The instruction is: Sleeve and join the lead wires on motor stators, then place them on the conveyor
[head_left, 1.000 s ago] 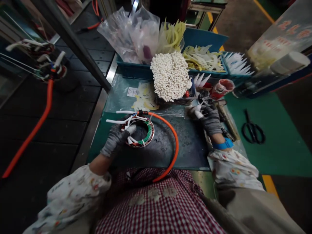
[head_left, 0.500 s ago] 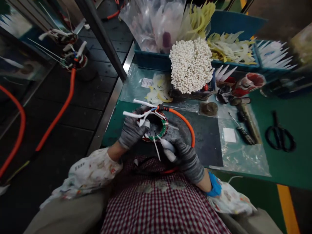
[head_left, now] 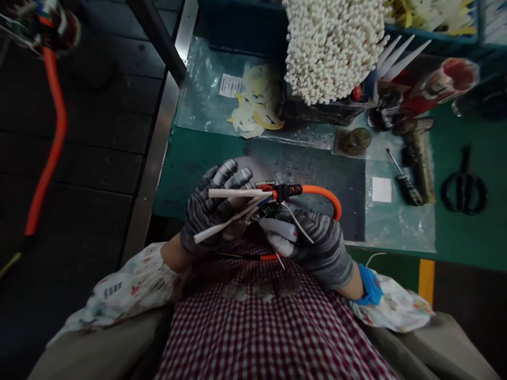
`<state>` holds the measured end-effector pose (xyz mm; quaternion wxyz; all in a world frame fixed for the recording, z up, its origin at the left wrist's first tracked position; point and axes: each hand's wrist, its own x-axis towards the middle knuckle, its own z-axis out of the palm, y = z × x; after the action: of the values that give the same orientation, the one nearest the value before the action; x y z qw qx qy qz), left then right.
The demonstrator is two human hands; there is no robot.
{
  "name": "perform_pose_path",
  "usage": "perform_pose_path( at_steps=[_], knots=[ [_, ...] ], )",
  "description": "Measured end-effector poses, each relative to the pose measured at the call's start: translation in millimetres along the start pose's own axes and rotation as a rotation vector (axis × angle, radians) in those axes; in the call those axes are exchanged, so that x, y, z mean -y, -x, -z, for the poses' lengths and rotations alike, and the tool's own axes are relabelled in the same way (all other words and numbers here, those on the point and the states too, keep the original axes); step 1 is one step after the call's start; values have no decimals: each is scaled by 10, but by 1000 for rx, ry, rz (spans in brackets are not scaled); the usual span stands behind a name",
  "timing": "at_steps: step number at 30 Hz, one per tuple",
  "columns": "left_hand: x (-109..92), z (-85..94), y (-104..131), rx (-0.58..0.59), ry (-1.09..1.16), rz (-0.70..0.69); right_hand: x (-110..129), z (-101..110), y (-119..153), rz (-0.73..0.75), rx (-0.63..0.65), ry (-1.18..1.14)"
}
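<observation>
A motor stator [head_left: 269, 210] is tilted up on edge between my gloved hands, in front of my checked apron. White sleeved leads [head_left: 233, 193] and an orange cable [head_left: 322, 194] come off its upper side. My left hand [head_left: 216, 206] is closed around its left side, with the fingers over the far edge. My right hand [head_left: 320, 240] is at the right side, closed on a white tapered plastic piece [head_left: 280, 229] beside the thumb. A thin white tie [head_left: 299, 224] sticks out over the right glove. The stator's inside is mostly hidden.
A mass of white cord ends [head_left: 332, 50] stands at the back, with yellow film pieces [head_left: 255, 113] on a plastic bag to its left. A hammer [head_left: 420, 158], a screwdriver [head_left: 407, 182] and black scissors [head_left: 464, 182] lie to the right. A metal post [head_left: 158, 37] rises at left.
The stator has been tipped from lying with its ring facing up to standing on edge, nearer my apron. My left fingers have shifted over its far side. The view has also moved downward.
</observation>
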<state>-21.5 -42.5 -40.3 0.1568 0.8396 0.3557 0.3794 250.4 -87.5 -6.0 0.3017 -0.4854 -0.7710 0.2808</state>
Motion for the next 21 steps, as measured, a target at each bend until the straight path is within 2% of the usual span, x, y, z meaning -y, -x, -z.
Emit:
perform_pose_path(
  at_steps=[4,7,11,15,19,21],
  knots=[
    [-22,46,-69,-1,-70,-72,35,64,-78,9,38,57],
    [-50,73,-113,15,-116,-76,54,107,-107,3,56,63],
    [-131,81,-254,47,-178,-79,9,132,-63,15,-48,122],
    [-233,65,-593,136,-248,-73,-92,193,-8,-62,-133,268],
    [-287,28,-1022,310,-269,-43,-157,318,-36,-90,-89,325],
    [-287,-14,-1197,375,-191,14,-164,374,-66,-83,-48,335]
  ],
)
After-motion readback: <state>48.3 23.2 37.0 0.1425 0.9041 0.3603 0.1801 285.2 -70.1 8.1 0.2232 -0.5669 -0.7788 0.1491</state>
